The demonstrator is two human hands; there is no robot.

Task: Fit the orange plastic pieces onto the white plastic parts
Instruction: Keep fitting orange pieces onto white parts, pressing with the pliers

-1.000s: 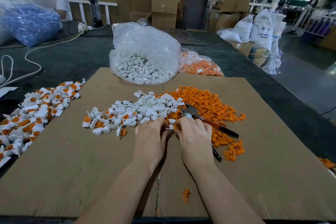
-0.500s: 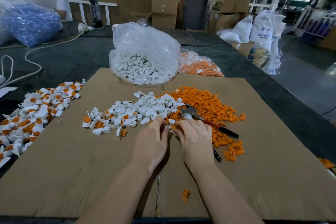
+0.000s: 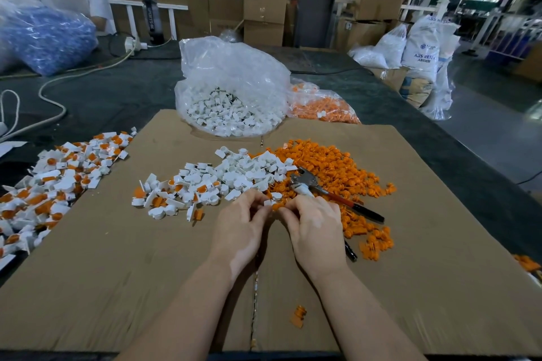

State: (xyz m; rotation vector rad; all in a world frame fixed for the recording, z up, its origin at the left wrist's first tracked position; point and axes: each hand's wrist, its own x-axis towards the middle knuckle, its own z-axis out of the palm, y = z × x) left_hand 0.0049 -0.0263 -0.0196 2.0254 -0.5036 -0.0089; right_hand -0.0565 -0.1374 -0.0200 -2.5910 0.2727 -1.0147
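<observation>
Hands meet at the middle of the cardboard sheet [image 3: 410,272]: the left hand [image 3: 239,231] pinches a small white part [image 3: 269,202] at its fingertips, and the right hand [image 3: 315,228] curls in from the other side, its fingers closed on an orange piece [image 3: 277,207] pressed against that part. This looks like the fitting step itself, piece going into part. Next would likely come a firm squeeze until it seats, then dropping the finished item aside and reaching for fresh stock.

Just beyond the fingers lies the loose white pile [image 3: 234,179], with the orange pile [image 3: 337,173] touching it on the right. Pliers [image 3: 328,192] rest on the orange pile, right beside the right hand, so a reach there should steer round the handles. Finished pieces [image 3: 52,184] spread off the sheet's left edge. Two supply bags [image 3: 231,91] sit at the far edge. Bare cardboard near the wrists gives open room, apart from one stray orange bit [image 3: 298,315].
</observation>
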